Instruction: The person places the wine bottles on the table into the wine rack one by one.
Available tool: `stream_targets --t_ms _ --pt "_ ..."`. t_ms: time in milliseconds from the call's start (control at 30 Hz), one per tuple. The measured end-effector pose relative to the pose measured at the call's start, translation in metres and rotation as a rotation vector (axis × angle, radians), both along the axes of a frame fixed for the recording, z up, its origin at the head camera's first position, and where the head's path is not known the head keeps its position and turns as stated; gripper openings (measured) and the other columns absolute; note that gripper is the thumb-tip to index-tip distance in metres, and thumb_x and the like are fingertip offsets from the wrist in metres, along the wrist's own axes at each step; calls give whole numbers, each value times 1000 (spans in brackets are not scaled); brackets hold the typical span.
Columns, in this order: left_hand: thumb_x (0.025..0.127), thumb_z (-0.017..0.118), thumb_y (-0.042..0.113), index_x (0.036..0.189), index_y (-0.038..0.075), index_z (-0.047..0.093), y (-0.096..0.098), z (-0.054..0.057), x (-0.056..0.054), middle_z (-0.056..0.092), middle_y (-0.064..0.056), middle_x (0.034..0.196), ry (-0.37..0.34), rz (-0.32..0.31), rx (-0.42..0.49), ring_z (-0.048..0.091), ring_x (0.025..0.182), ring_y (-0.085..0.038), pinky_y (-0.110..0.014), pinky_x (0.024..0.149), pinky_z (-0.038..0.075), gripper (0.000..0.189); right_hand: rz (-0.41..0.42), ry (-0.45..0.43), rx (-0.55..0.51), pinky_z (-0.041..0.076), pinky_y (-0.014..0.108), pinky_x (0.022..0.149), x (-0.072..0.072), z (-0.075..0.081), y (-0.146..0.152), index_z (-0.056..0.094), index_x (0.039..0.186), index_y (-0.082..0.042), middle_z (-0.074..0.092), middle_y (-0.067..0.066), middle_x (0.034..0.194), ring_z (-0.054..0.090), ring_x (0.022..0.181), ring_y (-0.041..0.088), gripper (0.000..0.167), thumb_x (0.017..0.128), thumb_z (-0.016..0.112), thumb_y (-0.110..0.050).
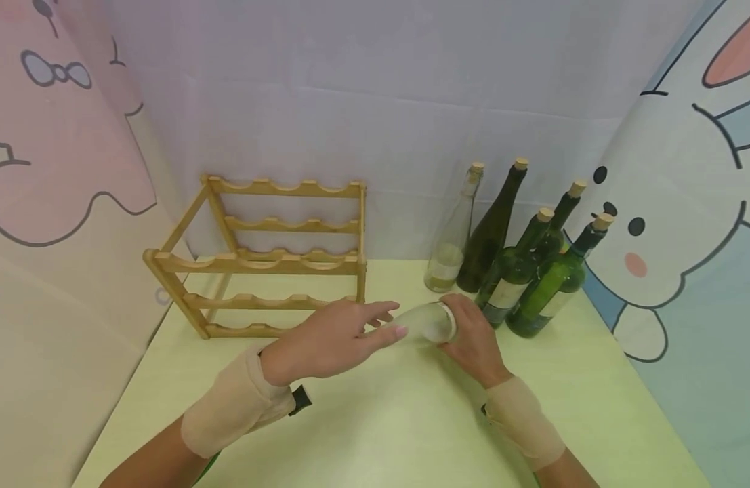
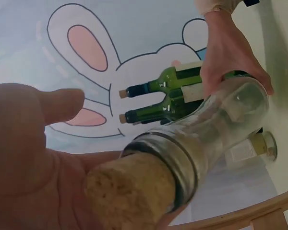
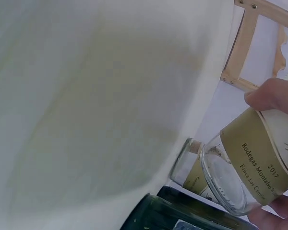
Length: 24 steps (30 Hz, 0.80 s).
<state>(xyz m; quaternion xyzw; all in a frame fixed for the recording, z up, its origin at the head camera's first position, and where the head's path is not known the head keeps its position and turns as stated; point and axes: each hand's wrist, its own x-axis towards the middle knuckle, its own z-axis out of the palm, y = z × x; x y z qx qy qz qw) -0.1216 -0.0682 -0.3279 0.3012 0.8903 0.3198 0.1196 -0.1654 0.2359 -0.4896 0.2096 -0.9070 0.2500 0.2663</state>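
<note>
My right hand (image 1: 474, 342) grips a clear glass bottle (image 1: 434, 322) near its base, holding it tilted above the table with the neck toward the left. In the right wrist view, a tan label (image 3: 257, 158) wraps the lower part of this bottle. My left hand (image 1: 338, 339) reaches to the neck with its thumb and fingers extended. Seen from the left wrist, a cork (image 2: 129, 191) plugs the mouth right beside the palm, and the thumb stands off the glass. Whether the left fingers touch the neck is hard to tell.
A wooden bottle rack (image 1: 259, 264) stands at the back left of the pale yellow table (image 1: 375, 434). Corked bottles cluster at the back right: a clear bottle (image 1: 446, 261), a slim dark bottle (image 1: 490, 234) and several green ones, including a green bottle (image 1: 548, 291) in front.
</note>
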Motion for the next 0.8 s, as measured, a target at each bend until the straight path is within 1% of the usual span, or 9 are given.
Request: stream_targets --t_ms 67,167,233,333,433,533,633,767,800 --pt "109 51 62 156 15 56 1 -7 0 74 -1 130 28 -16 -46 72 107 -17 -41 96 56 67 12 25 33 51 59 105 0 1 0 63 131 -5 66 15 130 60 126 41 91 51 105 2" --pt "108 56 60 157 9 53 2 -17 1 74 -5 130 51 -11 -108 72 111 -21 -43 96 57 71 28 49 77 47 58 111 1 3 0 64 131 -5 66 16 129 59 127 42 92 50 106 0" --pt "107 59 59 158 7 51 2 -23 2 74 -7 131 41 5 -136 72 114 -24 -44 97 57 73 35 57 106 44 56 114 1 4 1 63 131 -4 66 16 129 59 128 43 93 49 107 -1" --pt "104 62 60 161 6 46 1 -32 3 71 -10 137 17 33 -182 69 124 -28 -48 102 55 80 43 75 143 42 56 117 1 7 2 63 131 -4 67 17 129 59 128 43 94 48 108 -3" --pt "103 66 58 161 6 47 0 -41 2 70 -9 138 -3 43 -185 69 123 -29 -49 100 55 79 51 102 165 42 55 117 0 11 4 64 130 -3 67 17 129 59 127 43 93 48 108 -4" --pt "102 70 54 159 6 49 -3 -50 0 72 -8 133 10 46 -190 70 118 -27 -49 96 57 77 66 131 178 43 56 116 0 14 4 65 130 -3 67 17 129 59 126 42 92 49 108 -5" --pt "100 74 49 156 4 52 -7 -58 -2 73 -9 126 30 47 -183 71 110 -25 -48 91 58 75 79 156 188 44 57 114 0 16 5 66 130 -4 68 16 129 60 124 42 91 50 108 -6" --pt "98 79 43 153 -2 52 -12 -70 -5 73 -16 125 40 51 -163 71 106 -26 -49 91 58 76 79 183 199 44 60 113 2 19 5 67 131 -5 69 16 130 61 123 42 90 50 108 -7" --pt "98 80 43 154 -3 52 -13 -73 -6 72 -17 128 37 54 -161 71 109 -27 -49 95 57 77 78 187 201 44 61 113 2 19 5 67 131 -5 69 16 130 61 124 42 90 50 108 -7"
